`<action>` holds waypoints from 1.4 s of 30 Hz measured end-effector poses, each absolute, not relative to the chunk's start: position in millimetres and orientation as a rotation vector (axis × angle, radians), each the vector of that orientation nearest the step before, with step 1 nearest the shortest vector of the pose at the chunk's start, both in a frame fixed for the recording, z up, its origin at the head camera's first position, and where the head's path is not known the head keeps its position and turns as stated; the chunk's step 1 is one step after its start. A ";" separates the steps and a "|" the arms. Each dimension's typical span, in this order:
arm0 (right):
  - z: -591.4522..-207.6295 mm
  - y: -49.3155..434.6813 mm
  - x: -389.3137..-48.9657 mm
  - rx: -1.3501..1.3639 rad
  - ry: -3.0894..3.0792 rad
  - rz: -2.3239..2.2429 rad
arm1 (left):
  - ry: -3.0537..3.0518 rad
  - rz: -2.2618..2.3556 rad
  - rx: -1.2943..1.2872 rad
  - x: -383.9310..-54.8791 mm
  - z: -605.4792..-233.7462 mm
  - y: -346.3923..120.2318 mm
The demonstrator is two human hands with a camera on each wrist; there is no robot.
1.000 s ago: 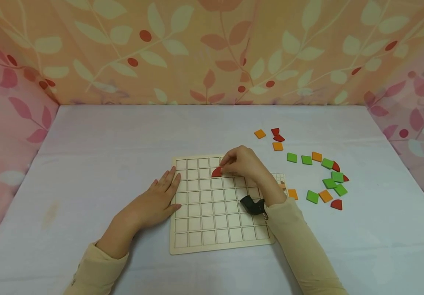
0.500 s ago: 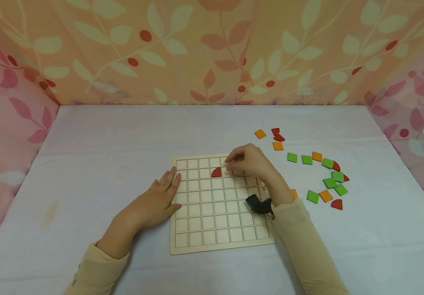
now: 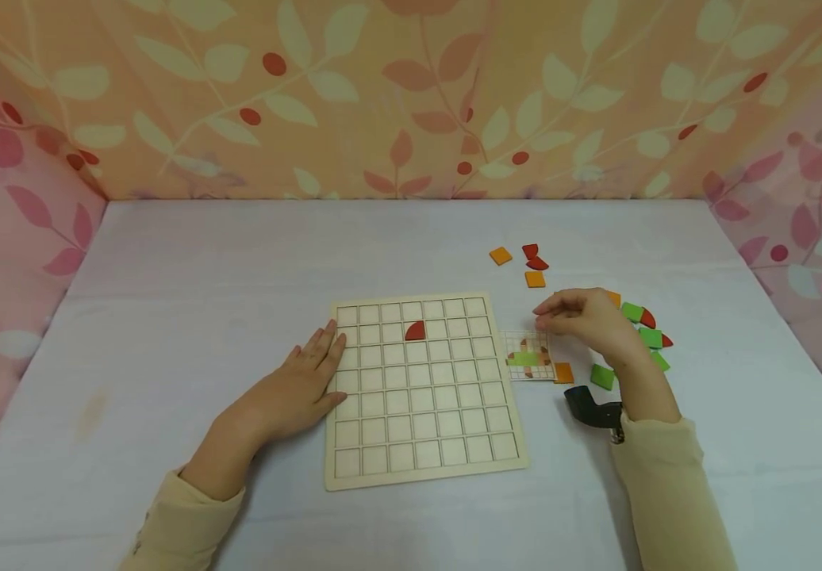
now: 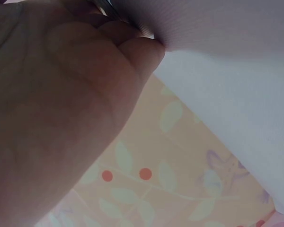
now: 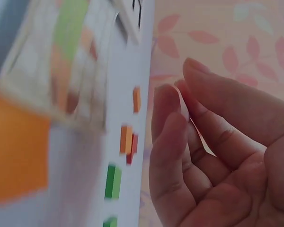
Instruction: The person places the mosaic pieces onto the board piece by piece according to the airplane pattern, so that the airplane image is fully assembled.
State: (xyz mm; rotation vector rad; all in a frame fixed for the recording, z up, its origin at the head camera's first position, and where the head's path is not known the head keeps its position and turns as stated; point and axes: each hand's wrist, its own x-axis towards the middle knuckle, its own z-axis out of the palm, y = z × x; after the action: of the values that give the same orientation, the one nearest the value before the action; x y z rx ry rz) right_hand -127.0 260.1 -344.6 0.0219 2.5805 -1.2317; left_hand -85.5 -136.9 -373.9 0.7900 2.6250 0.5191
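A wooden grid board lies on the white table, with one red quarter-circle piece in a square of its second row. My left hand rests with extended fingers along the board's left edge; in the left wrist view the hand fills the upper left. To the right of the board, my right hand is over the table beside a small pattern card. In the right wrist view the fingers of this hand are loosely bent, with nothing between them. Some pieces behind it are hidden.
Orange squares and red pieces lie behind the card. Several green squares and red pieces are scattered around the right hand. An orange square touches the card's right edge. Patterned cloth borders the table's back.
My right hand has let go of the red quarter-circle piece on the board and moved right, uncovering the pattern card. The left hand stays at the board's edge.
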 end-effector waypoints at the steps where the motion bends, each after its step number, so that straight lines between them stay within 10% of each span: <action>1: -345.4 264.9 -124.1 0.028 2.576 -1.208 | 2.626 0.517 0.791 -85.5 -374.5 -137.3; 42: -349.4 294.7 -107.3 -0.233 2.558 -0.766 | 2.590 0.513 0.788 -88.6 -373.5 -139.6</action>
State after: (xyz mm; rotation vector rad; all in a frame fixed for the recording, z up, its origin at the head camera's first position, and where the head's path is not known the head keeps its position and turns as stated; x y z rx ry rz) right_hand -107.3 294.7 -349.4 -0.2325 2.5579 -0.7656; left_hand -88.6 -139.6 -373.5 0.7881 2.5899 0.5133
